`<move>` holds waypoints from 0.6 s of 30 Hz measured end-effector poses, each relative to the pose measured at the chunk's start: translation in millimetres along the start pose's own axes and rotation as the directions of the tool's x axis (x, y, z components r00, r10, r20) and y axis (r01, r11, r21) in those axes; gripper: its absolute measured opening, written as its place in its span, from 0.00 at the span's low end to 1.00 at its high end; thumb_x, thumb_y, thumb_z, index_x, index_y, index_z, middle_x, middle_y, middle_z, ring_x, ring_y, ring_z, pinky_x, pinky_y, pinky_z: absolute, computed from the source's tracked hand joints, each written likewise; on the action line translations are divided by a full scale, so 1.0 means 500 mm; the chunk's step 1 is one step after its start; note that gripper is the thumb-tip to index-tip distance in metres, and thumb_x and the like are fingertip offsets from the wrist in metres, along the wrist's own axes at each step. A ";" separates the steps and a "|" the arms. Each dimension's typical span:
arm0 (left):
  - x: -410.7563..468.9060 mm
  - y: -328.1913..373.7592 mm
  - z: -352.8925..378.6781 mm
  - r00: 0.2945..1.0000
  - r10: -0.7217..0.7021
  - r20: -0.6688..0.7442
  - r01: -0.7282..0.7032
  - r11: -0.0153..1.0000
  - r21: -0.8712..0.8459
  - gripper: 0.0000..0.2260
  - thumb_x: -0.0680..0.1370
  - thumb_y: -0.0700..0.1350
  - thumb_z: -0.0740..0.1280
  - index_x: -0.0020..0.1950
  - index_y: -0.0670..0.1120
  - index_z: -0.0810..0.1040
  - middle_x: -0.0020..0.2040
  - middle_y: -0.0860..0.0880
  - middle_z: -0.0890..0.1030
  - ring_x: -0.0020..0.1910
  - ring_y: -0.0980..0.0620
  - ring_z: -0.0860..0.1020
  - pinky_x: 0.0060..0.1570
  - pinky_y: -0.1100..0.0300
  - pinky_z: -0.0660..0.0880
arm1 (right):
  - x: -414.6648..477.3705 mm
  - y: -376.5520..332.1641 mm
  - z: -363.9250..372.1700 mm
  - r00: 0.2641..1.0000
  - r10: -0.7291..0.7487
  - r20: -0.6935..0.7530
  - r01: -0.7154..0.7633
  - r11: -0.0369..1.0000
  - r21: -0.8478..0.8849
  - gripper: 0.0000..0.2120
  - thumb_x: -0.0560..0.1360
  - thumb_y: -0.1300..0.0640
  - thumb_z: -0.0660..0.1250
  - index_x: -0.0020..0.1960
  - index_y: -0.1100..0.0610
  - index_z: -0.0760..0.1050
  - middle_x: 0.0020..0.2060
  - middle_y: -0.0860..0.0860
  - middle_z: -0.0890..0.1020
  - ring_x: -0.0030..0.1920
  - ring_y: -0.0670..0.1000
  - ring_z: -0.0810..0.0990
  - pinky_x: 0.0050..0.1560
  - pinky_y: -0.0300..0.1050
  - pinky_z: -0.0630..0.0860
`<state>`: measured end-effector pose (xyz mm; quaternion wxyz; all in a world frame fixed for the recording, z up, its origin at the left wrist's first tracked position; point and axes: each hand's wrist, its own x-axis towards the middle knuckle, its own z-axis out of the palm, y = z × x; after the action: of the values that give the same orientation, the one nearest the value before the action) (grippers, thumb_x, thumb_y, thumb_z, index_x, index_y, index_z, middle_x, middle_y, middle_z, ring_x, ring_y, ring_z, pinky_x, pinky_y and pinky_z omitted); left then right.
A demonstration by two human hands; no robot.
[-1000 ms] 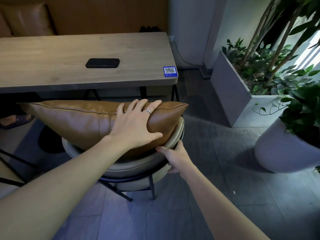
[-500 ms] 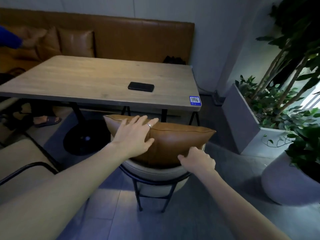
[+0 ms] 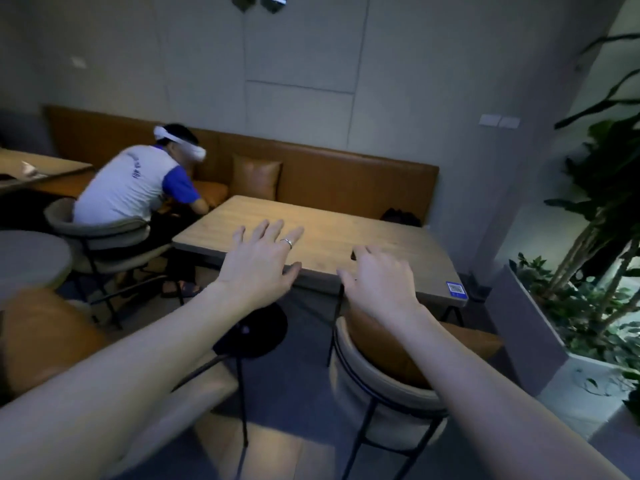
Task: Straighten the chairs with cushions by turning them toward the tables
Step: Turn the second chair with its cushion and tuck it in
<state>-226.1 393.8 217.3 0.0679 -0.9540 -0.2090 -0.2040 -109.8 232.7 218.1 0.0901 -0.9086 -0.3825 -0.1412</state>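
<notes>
A cream chair (image 3: 374, 386) with a black metal frame stands at the lower right, its back toward me and its seat facing the wooden table (image 3: 332, 233). A tan leather cushion (image 3: 481, 341) leans inside its backrest. My left hand (image 3: 259, 265) hovers in the air above the table's near edge, fingers spread, holding nothing. My right hand (image 3: 377, 282) floats above the chair's back, also open and clear of the cushion. Another chair (image 3: 221, 382) is partly visible at the lower left under my left arm, and a tan cushion (image 3: 41, 337) lies at the far left.
A person in a white and blue shirt (image 3: 135, 188) sits on another cream chair at the left. A tan bench (image 3: 346, 178) runs along the wall behind the table. A planter with green plants (image 3: 540, 327) stands at the right. A round grey table (image 3: 27, 258) is at the left.
Both hands have let go of the cushion and chair back and risen into the air. The view has lifted and pulled back, so the chair now sits lower right.
</notes>
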 end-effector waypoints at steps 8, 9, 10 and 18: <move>-0.142 -0.269 -0.261 0.955 -0.147 -0.256 0.167 0.984 0.055 0.30 0.80 0.60 0.58 0.81 0.53 0.58 0.80 0.44 0.63 0.80 0.42 0.58 0.74 0.37 0.57 | 0.010 -0.367 -0.188 0.901 -0.276 -0.334 0.292 0.956 -0.002 0.26 0.84 0.43 0.60 0.76 0.56 0.70 0.75 0.56 0.74 0.76 0.58 0.70 0.72 0.57 0.69; -0.159 -0.298 -0.285 0.941 -0.164 -0.295 0.188 0.981 0.053 0.29 0.80 0.59 0.59 0.80 0.53 0.60 0.79 0.43 0.65 0.79 0.42 0.60 0.74 0.36 0.59 | 0.009 -0.404 -0.204 0.878 -0.292 -0.380 0.317 0.948 0.004 0.26 0.83 0.43 0.60 0.76 0.56 0.70 0.75 0.57 0.74 0.76 0.59 0.70 0.72 0.59 0.70; -0.174 -0.325 -0.307 0.925 -0.187 -0.330 0.212 0.976 0.044 0.29 0.80 0.59 0.59 0.80 0.52 0.61 0.79 0.42 0.66 0.78 0.41 0.61 0.73 0.36 0.60 | 0.009 -0.437 -0.218 0.857 -0.304 -0.416 0.339 0.941 0.011 0.26 0.83 0.44 0.60 0.77 0.57 0.70 0.75 0.58 0.74 0.76 0.60 0.70 0.72 0.60 0.70; -0.277 -0.495 -0.373 0.855 -0.346 -0.386 0.396 0.917 0.055 0.30 0.80 0.59 0.58 0.81 0.53 0.59 0.79 0.41 0.64 0.78 0.40 0.61 0.71 0.36 0.59 | -0.005 -0.604 -0.229 0.797 -0.357 -0.488 0.459 0.882 0.103 0.29 0.82 0.44 0.58 0.80 0.54 0.66 0.77 0.59 0.72 0.75 0.62 0.70 0.71 0.61 0.69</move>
<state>-514.0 525.9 339.4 0.1283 -0.8333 -0.3859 -0.3744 -350.6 408.6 342.2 0.2425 -0.7298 -0.5514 -0.3234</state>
